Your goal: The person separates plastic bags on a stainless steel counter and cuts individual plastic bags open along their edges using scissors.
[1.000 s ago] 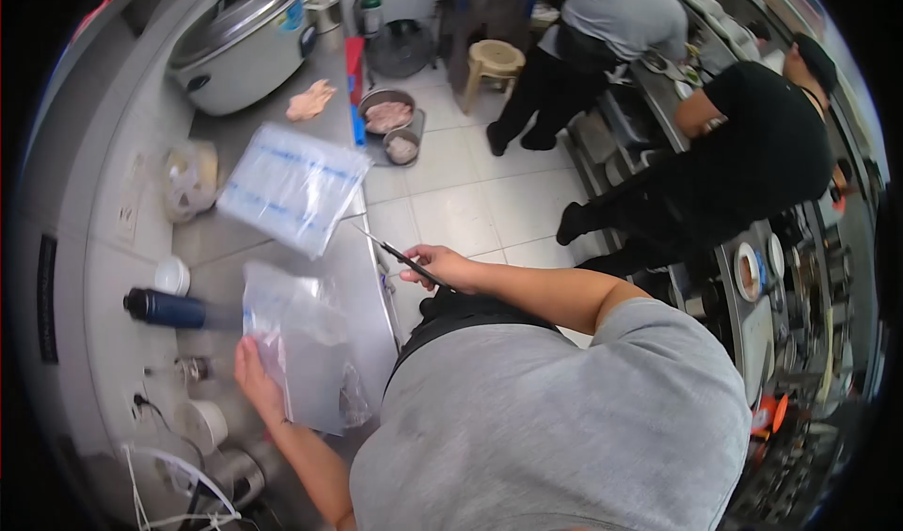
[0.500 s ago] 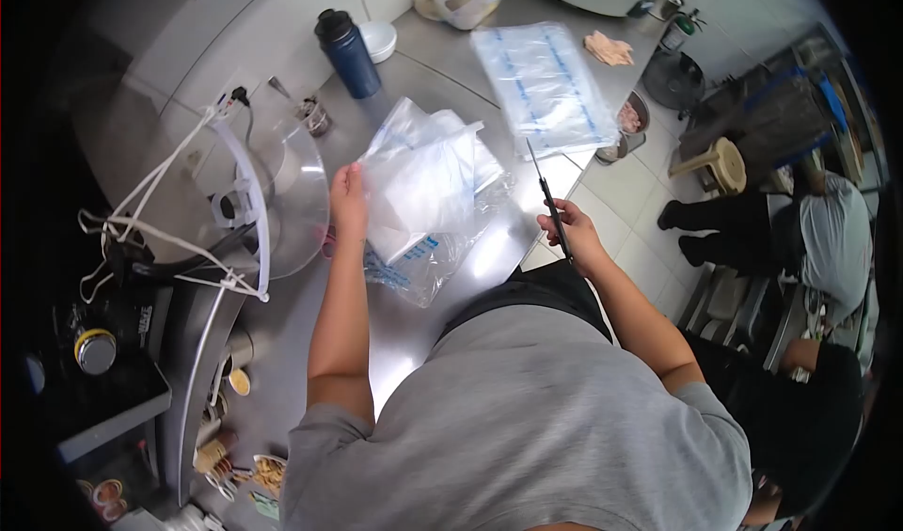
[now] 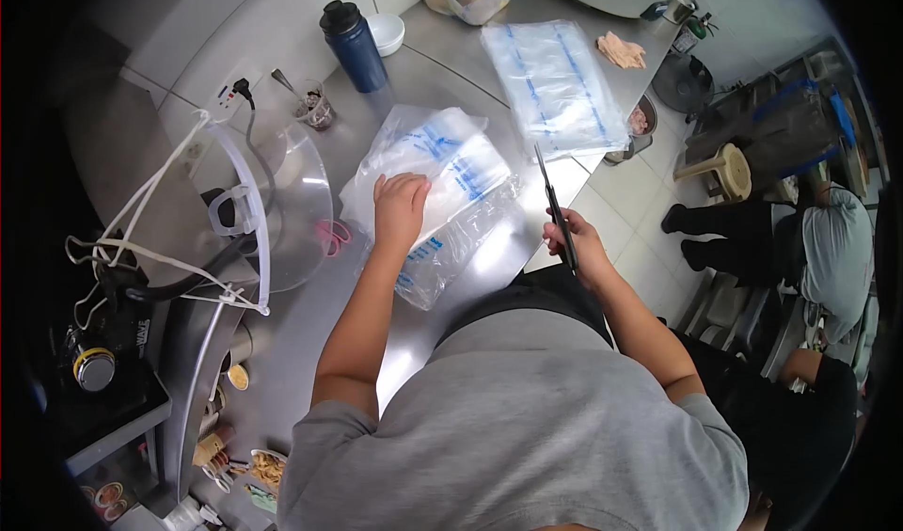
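Observation:
My left hand (image 3: 402, 213) rests palm down on a loose pile of clear plastic bags with blue print (image 3: 461, 169), its fingers stretched out on the plastic. In my right hand (image 3: 580, 241) is a slim dark tool with a pointed metal tip, like scissors (image 3: 557, 209), pointing away from me. Beyond that tip lies a flat stack of clear plastic bags with blue stripes (image 3: 555, 84). Pink-handled scissors (image 3: 333, 237) lie left of the loose pile.
Behind the pile stand a blue bottle (image 3: 356, 49), a white bowl (image 3: 386, 34) and a small cup (image 3: 315, 110). A clear round cover (image 3: 292, 202) is at left. A cloth (image 3: 621, 49) lies near the edge. Two people work at right, near a stool (image 3: 729, 172).
The view has turned toward the counter. My left hand held up a bag and is now down on the loose pile. My right hand still holds the dark tool.

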Demonstrator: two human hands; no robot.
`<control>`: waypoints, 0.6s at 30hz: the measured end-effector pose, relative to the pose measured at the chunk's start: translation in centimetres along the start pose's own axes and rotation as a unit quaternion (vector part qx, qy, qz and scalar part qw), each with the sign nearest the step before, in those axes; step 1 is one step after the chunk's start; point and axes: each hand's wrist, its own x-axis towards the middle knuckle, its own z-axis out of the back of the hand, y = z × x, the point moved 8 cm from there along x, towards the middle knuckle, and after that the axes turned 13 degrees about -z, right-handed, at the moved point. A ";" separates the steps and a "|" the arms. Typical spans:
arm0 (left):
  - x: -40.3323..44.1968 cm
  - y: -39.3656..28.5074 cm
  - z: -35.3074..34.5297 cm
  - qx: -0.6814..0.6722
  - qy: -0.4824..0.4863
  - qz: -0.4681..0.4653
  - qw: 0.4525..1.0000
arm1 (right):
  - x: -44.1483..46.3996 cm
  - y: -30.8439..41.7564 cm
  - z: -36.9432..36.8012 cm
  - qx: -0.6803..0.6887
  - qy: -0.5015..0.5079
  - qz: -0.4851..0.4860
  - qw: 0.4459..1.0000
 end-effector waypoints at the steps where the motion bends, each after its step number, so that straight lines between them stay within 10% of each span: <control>1: 0.5 -1.5 0.0 -0.018 0.010 -0.023 1.000 | 0.3 0.6 -0.3 0.027 0.005 0.011 1.000; 11: -4.2 -10.5 -3.5 -0.090 0.142 -0.138 0.976 | 7.6 8.5 -3.1 0.105 -0.054 0.065 0.991; 15: -7.6 -10.5 -0.5 -0.295 0.012 -0.022 0.955 | 3.5 12.9 -7.0 0.068 0.052 0.123 0.989; 18: -8.7 -8.0 3.4 -0.178 -0.174 0.059 0.967 | -1.1 14.4 -7.6 0.050 0.146 0.143 0.978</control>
